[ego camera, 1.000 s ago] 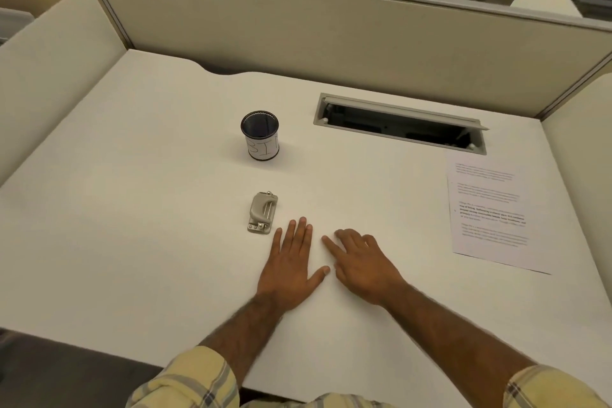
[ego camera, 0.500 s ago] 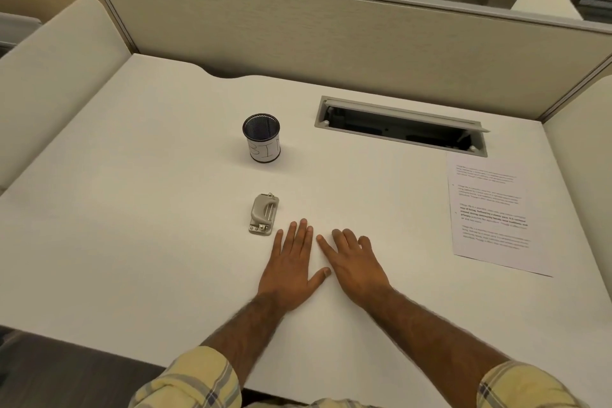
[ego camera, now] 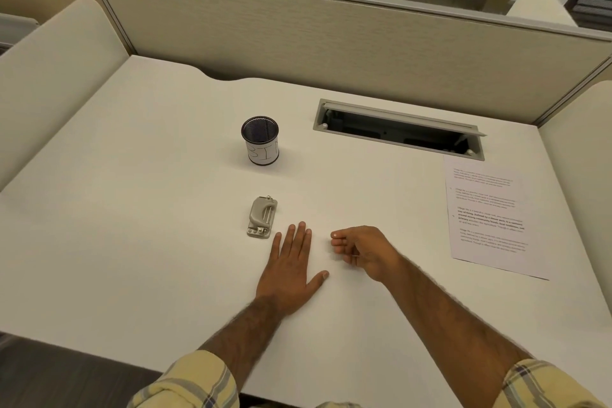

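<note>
Hole punch (ego camera: 261,217), just beside fingertips of flat left hand (ego camera: 291,272)

Your white desk (ego camera: 132,242) carries a black mesh cup (ego camera: 260,141) standing upright toward the back, a hole punch (ego camera: 261,217) lying nearer you, and a printed sheet (ego camera: 490,219) flat at the right. Your left hand (ego camera: 291,270) rests flat just beside the hole punch.

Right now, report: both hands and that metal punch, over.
Left hand flat on desk, right hand loosely curled, holding nothing. Hole punch lies just left of the left fingertips, not held. Mesh cup stands beyond it, apart.
</note>
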{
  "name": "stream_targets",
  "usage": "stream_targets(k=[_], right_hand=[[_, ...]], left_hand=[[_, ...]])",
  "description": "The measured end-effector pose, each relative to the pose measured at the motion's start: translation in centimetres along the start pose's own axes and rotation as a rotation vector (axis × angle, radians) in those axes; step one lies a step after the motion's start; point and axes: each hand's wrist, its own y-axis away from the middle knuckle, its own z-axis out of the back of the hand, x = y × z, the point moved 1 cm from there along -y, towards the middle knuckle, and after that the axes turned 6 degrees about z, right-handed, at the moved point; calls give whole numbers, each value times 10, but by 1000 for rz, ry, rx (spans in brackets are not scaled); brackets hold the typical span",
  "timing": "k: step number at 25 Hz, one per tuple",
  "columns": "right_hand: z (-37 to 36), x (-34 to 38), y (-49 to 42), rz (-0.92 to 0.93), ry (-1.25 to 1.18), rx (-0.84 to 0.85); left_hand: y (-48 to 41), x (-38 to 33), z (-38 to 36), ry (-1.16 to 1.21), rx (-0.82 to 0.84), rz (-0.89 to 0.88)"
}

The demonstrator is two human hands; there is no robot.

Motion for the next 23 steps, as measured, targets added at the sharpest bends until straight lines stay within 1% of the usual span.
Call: stream_targets(k=[3,6,9,12,15,18,19,22,23], right_hand=[[-1,0,-2,-37,-92,34],[-12,20,-10,-7,-115,67],[-35,69,-24,68,-99,68],[-68,131,-43,181,-6,34],[-105,185,-58,311,133,5],[-138,223,-70,413,312,-49],[-149,232,-75,441,411,-71],[-172,248,-88,532,842,-155],[-177,249,-91,566,940,-180]], left_hand=[[0,0,2,0,6,1],[2,-1,4,8,-2,-4],[2,-1,2,38,-10,1],[2,0,1,67,-20,-5],[2,2,1,88,-31,-16],[2,2,1,115,-50,-28],[2,2,2,121,-57,-30],[3,2,3,136,-71,-31],[3,2,3,140,-75,-32]])
